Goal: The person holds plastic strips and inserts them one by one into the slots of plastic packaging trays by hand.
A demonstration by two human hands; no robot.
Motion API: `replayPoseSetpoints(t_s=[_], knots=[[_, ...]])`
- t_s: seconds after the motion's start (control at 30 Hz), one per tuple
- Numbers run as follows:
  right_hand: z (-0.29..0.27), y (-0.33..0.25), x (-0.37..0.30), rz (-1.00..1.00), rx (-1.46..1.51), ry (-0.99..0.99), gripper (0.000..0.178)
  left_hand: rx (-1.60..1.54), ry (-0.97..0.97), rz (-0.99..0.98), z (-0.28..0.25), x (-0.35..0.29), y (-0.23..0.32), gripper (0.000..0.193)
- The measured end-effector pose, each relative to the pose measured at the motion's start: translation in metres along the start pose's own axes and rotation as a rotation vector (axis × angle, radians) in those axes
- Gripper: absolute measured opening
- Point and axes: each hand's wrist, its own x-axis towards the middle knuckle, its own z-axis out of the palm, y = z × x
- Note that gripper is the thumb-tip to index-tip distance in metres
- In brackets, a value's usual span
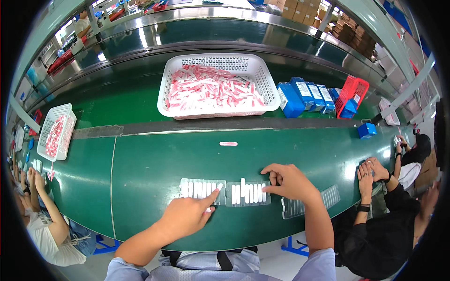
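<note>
Two clear plastic trays lie side by side in front of me, the left tray (183, 181) and the middle tray (228, 202), each with several slim white sticks in a row. My left hand (185, 216) reaches over the left tray, its index fingertip on the rightmost white stick (220, 186). Its other fingers are curled, and a small white bit shows by the thumb. At the right end of the middle tray is my right hand (289, 183), index finger and thumb apart, the thumb tip by the last stick. One white stick (243, 181) juts above its row.
An unfilled clear tray (330, 196) lies right. Beyond, a lone pink-and-white stick (228, 144) rests on the green table (159, 159). A large white basket (164, 93) holds pink-and-white sticks, beside blue packs (293, 100) and a red basket (347, 91). Co-workers sit on both sides.
</note>
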Motion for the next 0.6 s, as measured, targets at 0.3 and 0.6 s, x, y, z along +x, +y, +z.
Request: replayPoseSetpoints(t_s=[0.3, 0.6], knots=[[0.007, -0.019, -0.005, -0.149, -0.171, 0.138, 0.033, 0.221, -0.105, -0.030, 0.015, -0.007, 0.033, 0.065], [0.046, -0.024, -0.021, -0.623, -0.462, 0.162, 0.039, 0.236, -0.013, -0.004, 0.008, -0.004, 0.035, 0.058]])
